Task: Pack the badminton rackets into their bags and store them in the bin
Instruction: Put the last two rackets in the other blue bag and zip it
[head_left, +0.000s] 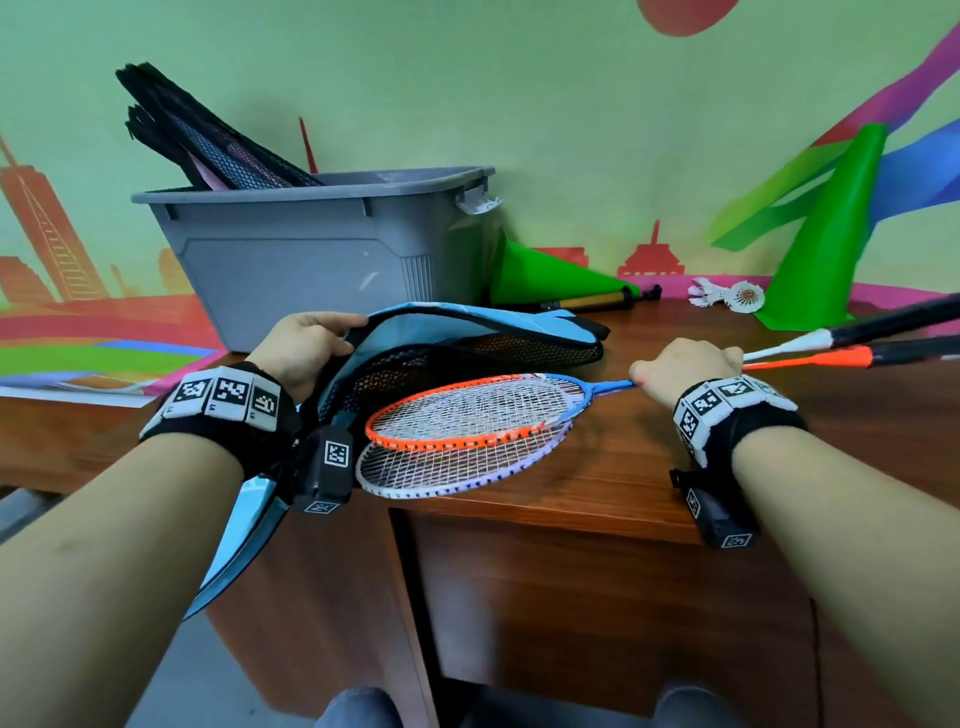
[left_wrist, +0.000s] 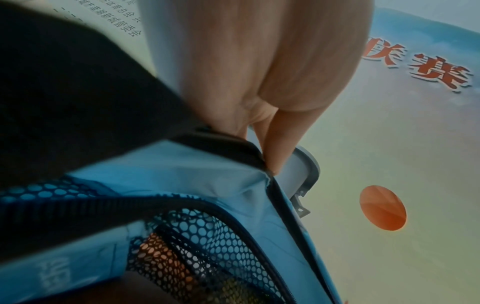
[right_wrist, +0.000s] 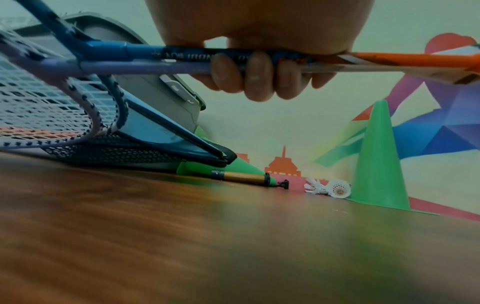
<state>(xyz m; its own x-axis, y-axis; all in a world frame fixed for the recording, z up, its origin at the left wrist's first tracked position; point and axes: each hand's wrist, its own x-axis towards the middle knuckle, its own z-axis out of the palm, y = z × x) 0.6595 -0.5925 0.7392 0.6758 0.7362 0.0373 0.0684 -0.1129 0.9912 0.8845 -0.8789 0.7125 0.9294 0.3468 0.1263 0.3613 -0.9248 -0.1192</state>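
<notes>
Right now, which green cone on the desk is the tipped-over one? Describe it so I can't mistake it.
Start at the big grey plastic bin at the back of the brown wooden desk. Just right of it lies the tipped-over green plastic cone, with a small gold hand pump in front. The other green cone stands upright, far right, beside white shuttlecocks.

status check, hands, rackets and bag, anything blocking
Left hand holds blue racket bag open by its rim. Right hand grips both racket shafts, heads at bag mouth, not yet in. Nothing blocking; grey bin behind.

Muralled green wall (head_left: 519, 93), wooden desk (head_left: 623, 467)
</notes>
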